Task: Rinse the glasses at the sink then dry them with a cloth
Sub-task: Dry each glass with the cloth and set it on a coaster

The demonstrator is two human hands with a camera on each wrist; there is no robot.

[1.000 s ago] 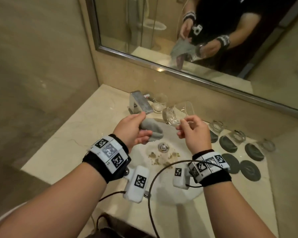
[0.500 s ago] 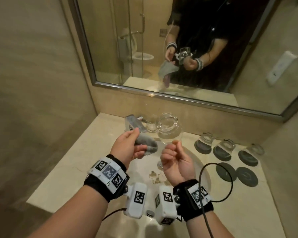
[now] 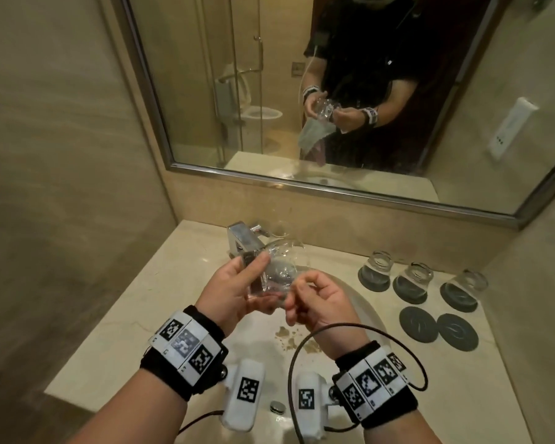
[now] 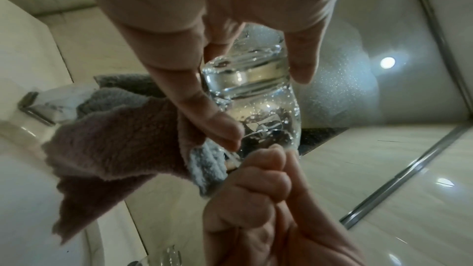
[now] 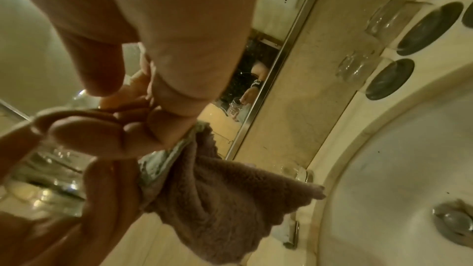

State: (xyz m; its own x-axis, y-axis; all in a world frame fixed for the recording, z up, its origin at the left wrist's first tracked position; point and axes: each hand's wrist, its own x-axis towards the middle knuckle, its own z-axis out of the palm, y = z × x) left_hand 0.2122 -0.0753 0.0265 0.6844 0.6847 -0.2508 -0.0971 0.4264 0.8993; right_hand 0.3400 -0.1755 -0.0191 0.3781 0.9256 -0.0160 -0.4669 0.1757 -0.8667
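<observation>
A person stood at a bathroom sink (image 3: 359, 302), holding a clear drinking glass (image 3: 277, 277) above the basin. In the head view the glass lay tilted between both hands, its long axis running from near the person up and away toward the tap (image 3: 242, 240); which end pointed away was hard to tell through the transparent wall. In the left wrist view its thick base sat up by the palm and its rim down by the other hand.

The left hand (image 3: 234, 291) held the glass in its grip, thumb and fingers curled round the body, and the same hand also trapped a cloth (image 4: 122, 135) beneath it. The right hand (image 3: 318, 302) had its fingers bunched in a narrow grip at the near end of the glass and the edge of the cloth; exactly which it pinched could not be told.

The cloth was hidden from the head view and showed only from the wrists and in the mirror (image 3: 366, 91). It was fluffy, brownish-pink on one face and pale grey on the other, hanging in soft folds. The glass was beaded with water drops.

On the pale marble worktop (image 3: 141, 302), three more glasses (image 3: 412, 277) stood on dark round coasters (image 3: 417, 323) to the right.
</observation>
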